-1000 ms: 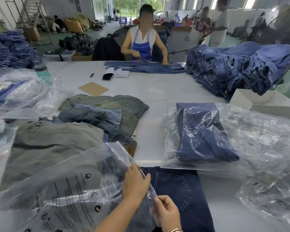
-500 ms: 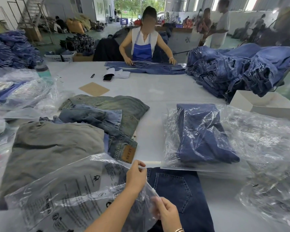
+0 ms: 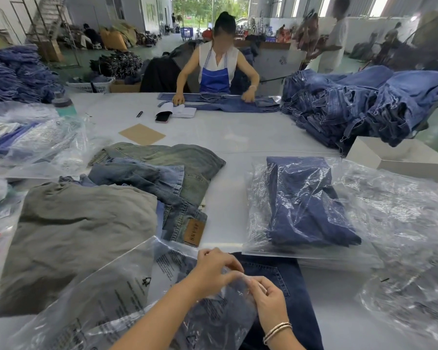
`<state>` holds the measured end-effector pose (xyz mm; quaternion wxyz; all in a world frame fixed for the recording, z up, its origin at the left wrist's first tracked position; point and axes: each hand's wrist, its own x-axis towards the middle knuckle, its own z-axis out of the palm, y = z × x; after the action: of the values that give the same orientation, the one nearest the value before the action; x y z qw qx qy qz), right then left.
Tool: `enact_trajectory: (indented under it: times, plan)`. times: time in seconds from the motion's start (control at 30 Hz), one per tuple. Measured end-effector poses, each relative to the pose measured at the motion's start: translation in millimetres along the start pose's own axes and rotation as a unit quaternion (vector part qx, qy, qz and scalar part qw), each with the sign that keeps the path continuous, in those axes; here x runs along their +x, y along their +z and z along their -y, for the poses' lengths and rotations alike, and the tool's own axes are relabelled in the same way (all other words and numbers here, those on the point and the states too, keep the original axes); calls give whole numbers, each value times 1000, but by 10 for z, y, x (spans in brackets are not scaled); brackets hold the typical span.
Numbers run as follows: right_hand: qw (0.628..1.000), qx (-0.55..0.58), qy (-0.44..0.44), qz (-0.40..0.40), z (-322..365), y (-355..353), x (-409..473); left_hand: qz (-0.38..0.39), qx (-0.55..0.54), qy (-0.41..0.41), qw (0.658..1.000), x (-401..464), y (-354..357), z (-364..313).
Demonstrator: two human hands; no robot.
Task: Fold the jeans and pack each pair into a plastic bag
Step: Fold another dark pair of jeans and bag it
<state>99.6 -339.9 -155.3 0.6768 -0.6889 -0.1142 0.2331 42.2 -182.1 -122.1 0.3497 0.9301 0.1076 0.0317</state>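
**One head camera, looking forward and down**

A single wide-angle view came from the wearer's head, at the near edge of the white table (image 3: 233,137). It faced across the table toward the far edge, where another person (image 3: 216,69) sat opposite, and the hall opened behind. It tilted down, so the left hand (image 3: 213,270) and right hand (image 3: 268,296) sat very close at the bottom of the frame. Straight lines bowed toward the sides. No second view shared the scene.

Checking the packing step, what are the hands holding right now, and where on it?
Both hands, left and right, pinch the printed plastic bag at its open edge, over the dark jeans.
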Motion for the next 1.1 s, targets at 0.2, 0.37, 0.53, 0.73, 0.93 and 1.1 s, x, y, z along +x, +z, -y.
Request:
enact_trajectory:
  times: [0.2,0.37,0.53,0.73,0.93,1.1]
  plan:
    - [998,15,-8,-55,48,-138,60,21,68,-11,997,67,-168,126]
    - [974,65,21,-214,101,-575,245,-95,156,-98,978,77,-591,546]
    - [971,-71,46,-225,12,-787,253,-192,234,-123,945,107,-929,705]
    - [815,-577,-37,-47,236,-660,376,-157,249,-8,956,252,-850,485]
    - [787,-599,24,146,397,-254,580,-225,217,4,950,311,-783,367]
    - [891,-397,20,221,469,-179,581,-258,215,-88,938,258,-647,302]
